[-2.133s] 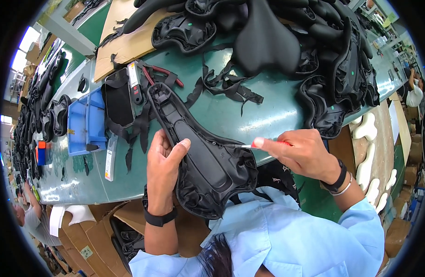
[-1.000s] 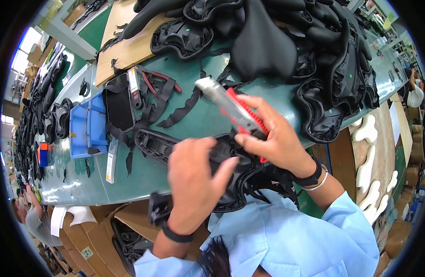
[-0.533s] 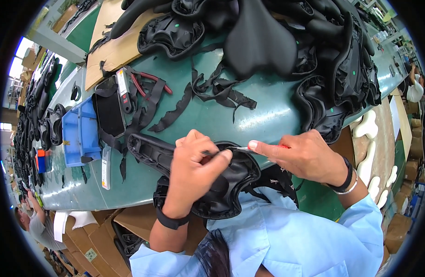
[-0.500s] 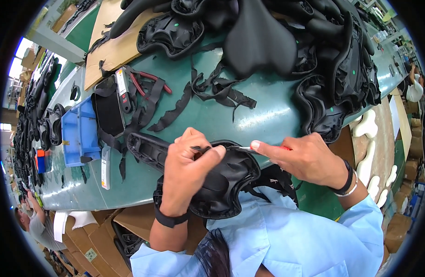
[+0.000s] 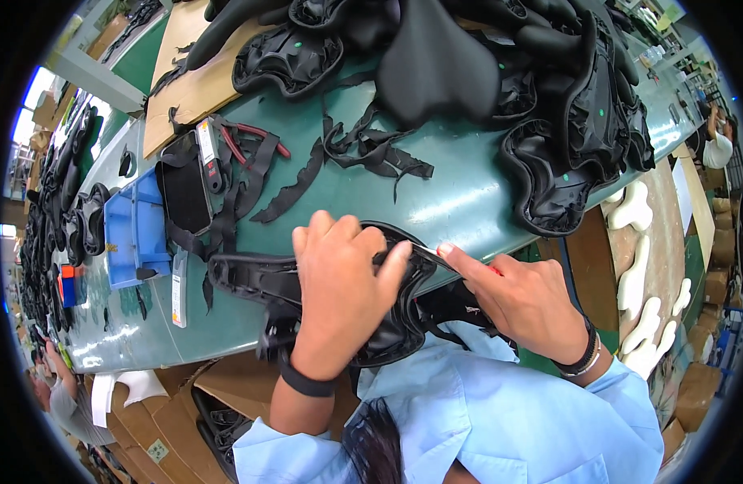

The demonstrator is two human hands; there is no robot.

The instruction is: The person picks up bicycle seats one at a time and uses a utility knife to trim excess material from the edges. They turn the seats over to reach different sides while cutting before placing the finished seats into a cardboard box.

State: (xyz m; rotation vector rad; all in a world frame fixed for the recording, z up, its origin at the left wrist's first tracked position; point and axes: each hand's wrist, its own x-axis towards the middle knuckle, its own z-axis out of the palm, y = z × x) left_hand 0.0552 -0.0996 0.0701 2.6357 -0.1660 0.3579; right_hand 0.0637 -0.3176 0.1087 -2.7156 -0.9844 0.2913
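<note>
An upturned black bicycle saddle [image 5: 254, 276] lies at the table's near edge, its hollow underside up and its narrow end pointing left. My left hand [image 5: 335, 282] is closed over its middle, thumb reaching to the far rim of the wide end; some fingertips are hidden. In my right hand [image 5: 525, 302] is a slim knife [image 5: 426, 251] with a metal blade and a bit of red handle showing. My index finger lies along it, and the blade meets the saddle's rim close to my left thumb. Black trimmed strips [image 5: 379, 153] lie beyond.
More black saddles [image 5: 440, 68] are piled along the far side. To the left are a blue bin [image 5: 128, 234], a grey snap-off cutter [image 5: 209, 157], red-handled pliers [image 5: 279, 148] and a clear narrow case [image 5: 179, 290]. White foam pieces [image 5: 632, 278] lie at the right.
My left hand has turned flatter over the saddle, its thumb further along the rim. The knife has tilted, and its blade now slants along the rim. The whole view has shifted slightly.
</note>
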